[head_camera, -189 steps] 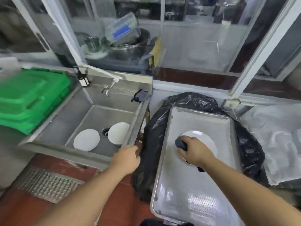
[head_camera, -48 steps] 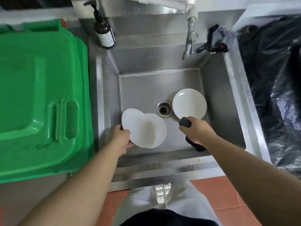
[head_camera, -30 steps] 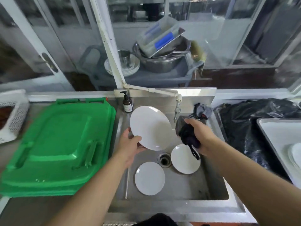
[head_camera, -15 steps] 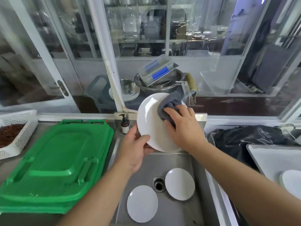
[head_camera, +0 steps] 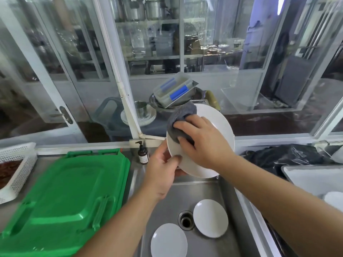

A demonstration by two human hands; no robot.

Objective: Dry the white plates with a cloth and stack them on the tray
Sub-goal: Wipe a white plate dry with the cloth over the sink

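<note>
I hold a white plate (head_camera: 220,127) tilted up above the sink. My left hand (head_camera: 161,169) grips its lower left rim, thumb on the face. My right hand (head_camera: 202,140) presses a grey cloth (head_camera: 181,117) against the upper left of the plate's face, fingers curled over the cloth. Two more white plates lie flat in the steel sink (head_camera: 233,219): one (head_camera: 210,217) right of the drain, one (head_camera: 168,240) in front of it. The metal tray (head_camera: 300,175) shows at the right edge with a white plate (head_camera: 334,199) on it, partly cut off.
A green plastic lid (head_camera: 63,197) covers the counter left of the sink. A soap bottle (head_camera: 143,153) stands at the sink's back left corner. A white basket (head_camera: 16,169) sits far left. A black plastic bag (head_camera: 289,156) lies between sink and tray. Glass panels rise behind.
The plate went from the sink floor up in front of me in my left hand. My right hand brought the cloth onto its face and has slid it toward the upper left rim.
</note>
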